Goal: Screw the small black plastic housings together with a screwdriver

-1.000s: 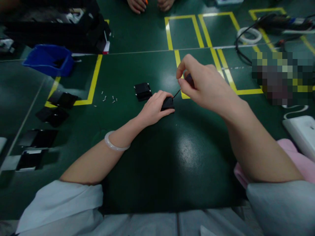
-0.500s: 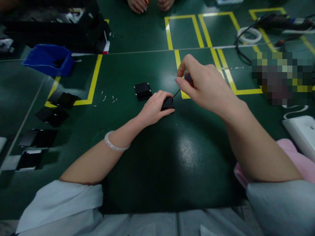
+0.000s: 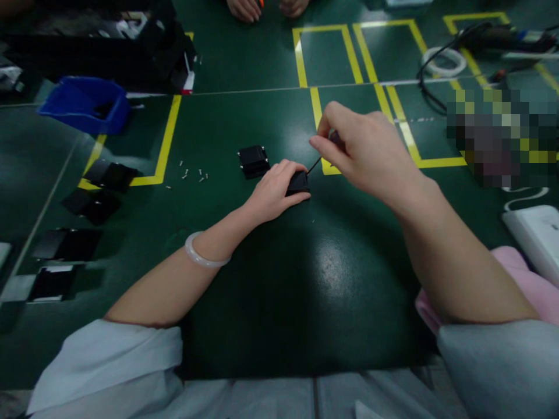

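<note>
My left hand (image 3: 275, 189) is closed around a small black block-shaped part (image 3: 298, 183), holding it down on the green table. A screwdriver (image 3: 313, 166) is gripped in my right hand (image 3: 356, 145); its thin shaft slants down to the part's upper right corner, and my fingers hide most of its handle. Just left of the held part lies a similar black part (image 3: 254, 161) with small shiny bits at its corners. Several small screws (image 3: 186, 173) are scattered farther left on the table.
Several black parts (image 3: 70, 244) line the left side, below a blue bin (image 3: 87, 105). Black trays (image 3: 100, 49) stand behind it. A coiled cable (image 3: 443, 62), a white box (image 3: 535, 235) and pink cloth (image 3: 519, 279) are on the right. Another person's hands (image 3: 247, 9) show at the far edge.
My right hand has turned very slightly around the screwdriver, whose tip stays at the same corner. My left hand and the black part keep their place.
</note>
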Tool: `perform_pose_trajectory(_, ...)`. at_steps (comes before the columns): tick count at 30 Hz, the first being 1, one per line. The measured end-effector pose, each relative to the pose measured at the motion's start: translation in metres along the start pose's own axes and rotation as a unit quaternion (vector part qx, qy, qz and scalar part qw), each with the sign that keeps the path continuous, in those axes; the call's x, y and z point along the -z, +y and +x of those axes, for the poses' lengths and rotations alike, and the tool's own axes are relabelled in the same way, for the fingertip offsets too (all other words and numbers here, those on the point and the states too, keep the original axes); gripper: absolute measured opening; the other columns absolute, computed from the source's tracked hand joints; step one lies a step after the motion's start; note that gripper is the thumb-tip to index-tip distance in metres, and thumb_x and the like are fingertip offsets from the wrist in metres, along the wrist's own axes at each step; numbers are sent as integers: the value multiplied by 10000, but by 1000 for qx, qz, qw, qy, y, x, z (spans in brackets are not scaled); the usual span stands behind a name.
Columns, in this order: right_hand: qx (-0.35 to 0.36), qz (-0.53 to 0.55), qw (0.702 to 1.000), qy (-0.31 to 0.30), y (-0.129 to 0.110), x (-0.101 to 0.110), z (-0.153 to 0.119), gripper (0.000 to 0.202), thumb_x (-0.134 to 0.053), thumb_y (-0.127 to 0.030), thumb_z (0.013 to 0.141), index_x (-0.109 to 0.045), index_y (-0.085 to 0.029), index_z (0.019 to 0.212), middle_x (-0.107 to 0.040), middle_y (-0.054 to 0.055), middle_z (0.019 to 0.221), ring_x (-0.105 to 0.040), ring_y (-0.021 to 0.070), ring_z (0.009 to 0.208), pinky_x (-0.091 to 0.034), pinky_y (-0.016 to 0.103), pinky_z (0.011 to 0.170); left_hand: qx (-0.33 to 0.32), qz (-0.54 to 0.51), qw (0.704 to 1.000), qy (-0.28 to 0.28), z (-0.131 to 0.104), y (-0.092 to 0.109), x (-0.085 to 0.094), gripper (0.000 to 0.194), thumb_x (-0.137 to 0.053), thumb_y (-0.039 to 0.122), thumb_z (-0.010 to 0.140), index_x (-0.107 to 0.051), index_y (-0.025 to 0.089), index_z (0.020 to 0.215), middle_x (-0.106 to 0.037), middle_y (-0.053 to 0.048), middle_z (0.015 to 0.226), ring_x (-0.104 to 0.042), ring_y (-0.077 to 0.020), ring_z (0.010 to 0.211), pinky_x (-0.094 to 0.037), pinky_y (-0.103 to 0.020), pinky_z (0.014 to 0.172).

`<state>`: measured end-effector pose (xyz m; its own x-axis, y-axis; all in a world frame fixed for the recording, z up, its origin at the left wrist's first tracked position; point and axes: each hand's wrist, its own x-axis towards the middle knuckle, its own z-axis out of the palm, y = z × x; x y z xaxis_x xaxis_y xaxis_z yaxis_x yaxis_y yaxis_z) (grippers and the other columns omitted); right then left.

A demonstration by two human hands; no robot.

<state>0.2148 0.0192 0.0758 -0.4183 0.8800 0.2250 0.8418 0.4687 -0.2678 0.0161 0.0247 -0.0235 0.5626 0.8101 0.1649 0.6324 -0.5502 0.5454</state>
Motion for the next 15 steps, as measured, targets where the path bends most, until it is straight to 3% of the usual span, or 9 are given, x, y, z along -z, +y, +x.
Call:
perform_pose_trajectory(7, 6, 0, 1000, -10, -1, 2, -1, 274, -402, -283, 998, -551, -213, 1217, -714, 71, 946, -651, 244, 812, -360, 345, 671, 5, 5, 1000, -3, 0, 0, 0, 417, -677, 360, 900, -554, 155, 1241, -601, -117, 1202, -572, -284, 1127, -456, -421, 1014)
perform_pose_trajectory(12, 14, -26, 1000, -7, 1, 1, 0, 271, -410, -388, 1028, -591, -223, 1143, -711, 68, 927, -669, 257, 844, -362, 336, 664, 6, 5, 1000, -6, 1, 2, 1, 428, -671, 373, 903, -553, 145, 1247, -599, -125, 1215, -571, -287, 1132, -454, -422, 1018)
perform_pose_trajectory(15, 13, -16, 1000, -7, 1, 2, -1, 274, -413, -321, 1013, -578, -208, 1201, -716, 70, 931, -673, 265, 841, -366, 345, 666, 6, 2, 1000, -4, 0, 2, 1, 416, -671, 364, 902, -553, 154, 1241, -598, -121, 1209, -571, -284, 1133, -453, -419, 1021)
